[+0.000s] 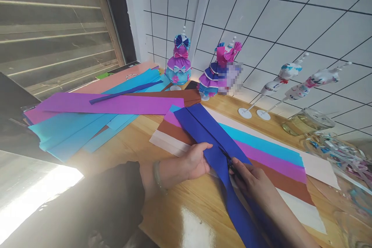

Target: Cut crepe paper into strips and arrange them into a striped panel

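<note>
A long dark blue strip of crepe paper slants across the table in front of me, split lengthwise towards my side. My left hand, with a pale bangle on the wrist, holds the strip's left edge; its fingers are partly hidden under the paper. In my right hand is a pair of dark scissors, the blades at the cut in the blue paper. Beneath lie layered strips: a light blue strip, a purple strip, a brown strip and a white strip.
More crepe paper, including a purple sheet and light blue sheets, is piled on the left. Two dressed mini mannequins and two bare-stand mannequins stand along the tiled wall. A glass jar and ribbons lie right.
</note>
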{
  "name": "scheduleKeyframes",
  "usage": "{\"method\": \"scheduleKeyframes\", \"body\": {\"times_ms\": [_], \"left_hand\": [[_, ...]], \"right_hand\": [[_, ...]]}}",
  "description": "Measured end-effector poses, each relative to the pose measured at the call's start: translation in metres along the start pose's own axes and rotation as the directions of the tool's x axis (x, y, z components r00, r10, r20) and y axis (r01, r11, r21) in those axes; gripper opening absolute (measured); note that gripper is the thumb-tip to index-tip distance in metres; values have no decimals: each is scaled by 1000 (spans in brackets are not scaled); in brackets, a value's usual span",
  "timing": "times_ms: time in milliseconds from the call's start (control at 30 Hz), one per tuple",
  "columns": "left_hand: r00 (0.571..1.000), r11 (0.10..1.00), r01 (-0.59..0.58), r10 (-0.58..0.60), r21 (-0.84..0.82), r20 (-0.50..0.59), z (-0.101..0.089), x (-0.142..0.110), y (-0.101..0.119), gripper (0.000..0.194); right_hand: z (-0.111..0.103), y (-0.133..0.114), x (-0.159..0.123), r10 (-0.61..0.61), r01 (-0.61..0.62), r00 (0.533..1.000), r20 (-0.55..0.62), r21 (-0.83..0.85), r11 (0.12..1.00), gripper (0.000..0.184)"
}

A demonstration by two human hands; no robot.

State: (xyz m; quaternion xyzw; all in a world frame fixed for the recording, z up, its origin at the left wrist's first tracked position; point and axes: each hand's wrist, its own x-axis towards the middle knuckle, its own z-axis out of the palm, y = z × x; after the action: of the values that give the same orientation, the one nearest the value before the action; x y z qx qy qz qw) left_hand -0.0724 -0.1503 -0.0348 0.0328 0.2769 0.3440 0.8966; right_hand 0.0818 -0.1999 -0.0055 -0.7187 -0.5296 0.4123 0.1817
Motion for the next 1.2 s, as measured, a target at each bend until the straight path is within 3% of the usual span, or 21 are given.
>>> {"method": "scheduleKeyframes", "body": {"times_ms": [233,867,1000,1200], "left_hand": [[997,996,-54,58,65,-52,-2,1,-3,12],[994,997,-82,82,6,-66,-1,2,-3,11],[997,998,-56,55,-14,-53,0,2,2,12],[993,989,-119,117,-93,-29,2,2,14,15]], "right_hand": [[3,-8,5,-7,6,1000,29,23,1000,47],[6,-4,10,13,-13,1000,-6,-21,1000,50],[6,-4,8,-3,3,1000,1,-5,1000,48],[5,-13,5,-8,8,1000,-5,1,1000,45]]}}
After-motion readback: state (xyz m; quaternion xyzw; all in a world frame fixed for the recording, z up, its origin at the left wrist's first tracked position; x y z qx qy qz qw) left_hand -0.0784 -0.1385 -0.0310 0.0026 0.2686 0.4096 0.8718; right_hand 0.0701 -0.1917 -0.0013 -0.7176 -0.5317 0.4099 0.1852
